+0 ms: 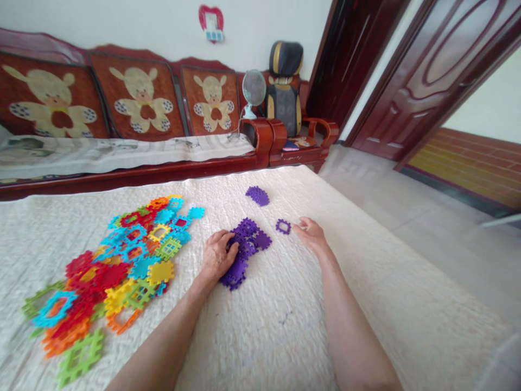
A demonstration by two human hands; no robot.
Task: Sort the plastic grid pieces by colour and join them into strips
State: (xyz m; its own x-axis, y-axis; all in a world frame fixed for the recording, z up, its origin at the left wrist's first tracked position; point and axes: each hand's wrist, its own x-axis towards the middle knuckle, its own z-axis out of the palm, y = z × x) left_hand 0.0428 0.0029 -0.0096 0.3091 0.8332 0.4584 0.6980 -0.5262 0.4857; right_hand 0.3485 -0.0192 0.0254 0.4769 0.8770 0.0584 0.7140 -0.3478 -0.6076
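Here we are, with the two hands well apart over the cream quilted cover (280, 326)! The left hand (217, 254) lies on the pile of purple interlocking tiles (247, 247), thumb and fingers parted at its near side; whether anything is pinched under them, I cannot tell. Across to the right, the right hand (312, 234) is loosely curled, fingertips just beside a single purple frame tile (277, 227); contact is too close to call from here, and so is whether those fingers are closed. Beyond both hands, between them, sits a neat cluster of purple tiles (258, 195). What could go wrong? A sideways push by the left hand might, I'd say, slide that loose pile apart, and a careless sweep of the left forearm could drag in colours from the mixed heap of tiles (114, 275) on its outer side. A clumsy poke from the right fingertips could skid the lone frame off, or snag its teeth in the quilting. As for containers, I spot no box or tray about the hands: every tile lies loose on the cover.
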